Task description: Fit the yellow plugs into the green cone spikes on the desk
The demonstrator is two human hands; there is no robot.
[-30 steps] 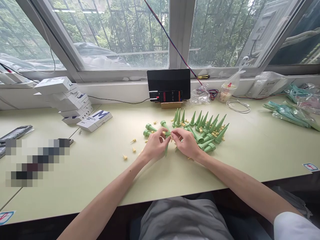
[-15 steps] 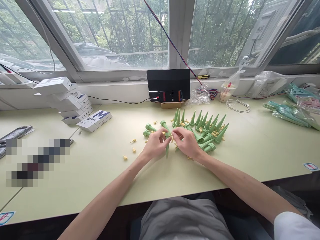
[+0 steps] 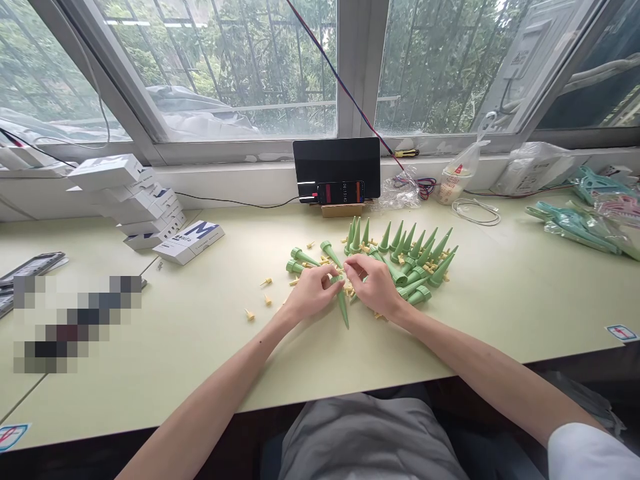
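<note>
My left hand [image 3: 315,290] is closed around the wide end of a green plastic spike [image 3: 343,309], its pointed tip hanging toward me. Close by on the right, my right hand [image 3: 370,283] has its thumb and fingertips pinched together at the spike's wide end, over a small yellow piece that is mostly hidden. Several more green spikes [image 3: 442,269] stand or lie to the right of my hands, with small yellow valve-like pieces among them. A few green spikes [image 3: 302,256] lie beyond my left hand. Loose yellow pieces [image 3: 269,300] are scattered to its left.
A phone [image 3: 342,193] showing a timer leans on a black panel [image 3: 337,160] by the window. White boxes [image 3: 145,200] are stacked at the left. A bagged cup [image 3: 455,183], a coiled white cable [image 3: 477,213] and bagged teal items [image 3: 575,227] lie along the right back.
The green spike in my left hand has tilted, its tip swinging toward me and to the right. My right hand stays almost in place beside it.
</note>
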